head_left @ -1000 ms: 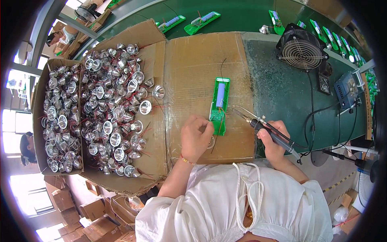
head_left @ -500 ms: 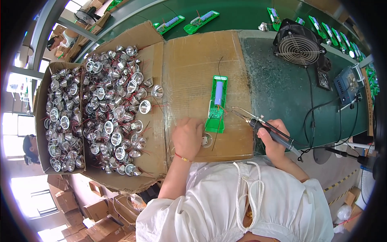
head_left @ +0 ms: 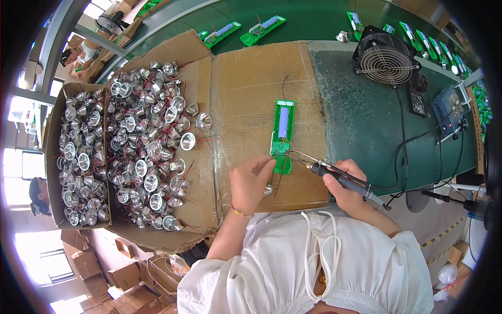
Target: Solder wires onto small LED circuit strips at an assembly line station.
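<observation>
A green plastic housing (head_left: 284, 166) lies on the cardboard, holding a purple cylindrical battery (head_left: 283, 122) and a small green circuit board (head_left: 281, 149) with thin wires. At the board's left edge, my left hand (head_left: 250, 181) is closed in a pinch on what looks like a thin wire, mostly covered by the fingertips. My right hand (head_left: 346, 182) grips a soldering iron (head_left: 337, 178) with a thin metal tube alongside; its tip reaches the board's right side. Beside my left hand sits a silvery reflector cup (head_left: 269, 189), partly hidden. A dark wire runs across the housing's lower end.
To the left, a cardboard box (head_left: 201, 157) holds many reflector cups (head_left: 151, 182) with red wires. A black fan (head_left: 386, 64) and a blue soldering station (head_left: 448, 112) with cables stand right. More green housings (head_left: 263, 30) lie along the back. People are at the far left.
My left hand has risen from the cardboard beside the reflector cup to the board and pinched its fingers. The soldering iron has moved slightly down and left, its tip now at the board.
</observation>
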Available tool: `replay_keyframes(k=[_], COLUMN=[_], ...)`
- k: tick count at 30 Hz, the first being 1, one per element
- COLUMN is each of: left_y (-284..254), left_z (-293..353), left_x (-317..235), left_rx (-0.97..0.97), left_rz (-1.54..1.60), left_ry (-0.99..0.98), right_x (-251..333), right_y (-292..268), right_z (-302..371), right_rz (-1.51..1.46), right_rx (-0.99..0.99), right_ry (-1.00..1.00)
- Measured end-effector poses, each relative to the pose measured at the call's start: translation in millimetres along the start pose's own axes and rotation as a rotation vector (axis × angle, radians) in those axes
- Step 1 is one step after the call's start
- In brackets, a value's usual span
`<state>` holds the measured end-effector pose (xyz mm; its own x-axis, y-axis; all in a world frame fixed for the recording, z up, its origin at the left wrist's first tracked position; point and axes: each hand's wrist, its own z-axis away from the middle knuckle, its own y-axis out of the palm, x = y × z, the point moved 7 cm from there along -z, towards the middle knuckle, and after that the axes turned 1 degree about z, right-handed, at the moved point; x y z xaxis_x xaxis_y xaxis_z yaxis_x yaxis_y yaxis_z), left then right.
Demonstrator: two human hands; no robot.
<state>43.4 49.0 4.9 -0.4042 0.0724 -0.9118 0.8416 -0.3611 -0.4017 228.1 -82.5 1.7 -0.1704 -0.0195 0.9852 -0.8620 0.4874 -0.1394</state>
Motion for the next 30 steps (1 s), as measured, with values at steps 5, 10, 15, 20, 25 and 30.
replay_keyframes(k=[5,10,15,20,25,30], left_y=[2,7,8,8,6,9], left_z=[-4,-7,-7,-9,-13,-17], left_x=[-13,-4,-4,-1,0,-3], left_rx=[-0.044,-0.038,-0.043,-0.04,-0.047,-0.03], left_rz=[-0.203,-0.166,-0.178,-0.18,-0.148,-0.208], left_ry=[0.223,0.197,0.208,0.175,0.169,0.159], right_x=[7,11,7,-3,-1,-10], right_y=[3,6,8,4,-1,-3], right_z=[-3,-5,-4,0,-2,-4], right_rz=[0.057,0.06,0.031,-0.008,0.02,-0.112], right_rx=[-0.021,-0.027,0.002,-0.061,0.011,-0.047], right_ry=[-0.057,-0.076,-0.049,-0.029,-0.021,0.064])
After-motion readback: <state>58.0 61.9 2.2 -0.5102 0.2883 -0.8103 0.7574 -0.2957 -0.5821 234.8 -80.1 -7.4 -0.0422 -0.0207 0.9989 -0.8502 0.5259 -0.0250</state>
